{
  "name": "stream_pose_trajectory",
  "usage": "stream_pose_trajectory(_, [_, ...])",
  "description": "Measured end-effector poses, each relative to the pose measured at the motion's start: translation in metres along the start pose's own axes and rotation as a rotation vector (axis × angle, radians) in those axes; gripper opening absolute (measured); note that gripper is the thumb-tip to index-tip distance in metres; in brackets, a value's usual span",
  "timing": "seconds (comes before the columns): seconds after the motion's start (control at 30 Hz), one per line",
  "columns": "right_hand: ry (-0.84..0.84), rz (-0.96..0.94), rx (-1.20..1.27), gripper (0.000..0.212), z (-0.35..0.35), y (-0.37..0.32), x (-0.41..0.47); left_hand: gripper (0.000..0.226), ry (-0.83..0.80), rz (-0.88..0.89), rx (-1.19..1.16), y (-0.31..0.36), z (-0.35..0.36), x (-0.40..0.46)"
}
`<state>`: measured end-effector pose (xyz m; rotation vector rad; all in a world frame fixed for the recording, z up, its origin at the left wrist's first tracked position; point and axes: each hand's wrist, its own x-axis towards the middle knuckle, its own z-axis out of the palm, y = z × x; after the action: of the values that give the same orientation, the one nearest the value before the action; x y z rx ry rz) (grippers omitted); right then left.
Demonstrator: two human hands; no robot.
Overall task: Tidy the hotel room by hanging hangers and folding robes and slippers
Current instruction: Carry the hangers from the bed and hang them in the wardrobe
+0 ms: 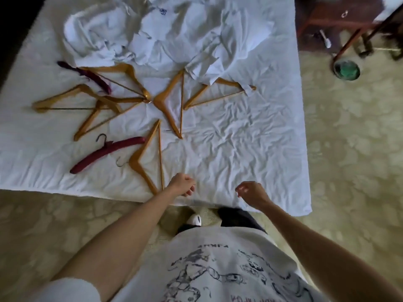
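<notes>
- The padded hangers [106, 150] lie at the bed's [239, 138] left: one maroon hanger near the front edge, another [87, 75] farther back across the wooden ones.
- The wooden hangers [168, 101] are scattered over the left and middle of the sheet; the nearest [148, 158] reaches almost to the front edge.
- The robes [165, 33] sit in a crumpled white heap at the back, one corner lying over the rightmost hanger [218, 92]. No slippers can be made out.
- Judged from this, nothing is yet hung or folded; the step in hand looks like gathering hangers, and the next move calls for a reach to the nearest wooden one.
- The left hand [182, 185] hovers over the front edge just right of that hanger's tip, fingers loosely curled, holding nothing.
- The right hand [250, 191] hangs near it, apart, fingers likewise loosely curled and empty.
</notes>
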<state>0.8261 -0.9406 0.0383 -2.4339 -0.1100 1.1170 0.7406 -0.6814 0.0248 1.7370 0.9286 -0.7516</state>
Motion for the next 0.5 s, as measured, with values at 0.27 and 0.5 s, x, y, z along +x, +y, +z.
stream_pose_trajectory(0.27, [-0.055,-0.33,-0.169,0.018,-0.095,-0.11,0.123,0.015,0.23,-0.028,-0.2,0.113,-0.038,0.061])
stream_pose_trajectory(0.5, [-0.053,-0.421,-0.284,0.02,-0.104,-0.196,0.253,0.027,0.428,-0.116,-0.202,0.145,-0.095,0.18])
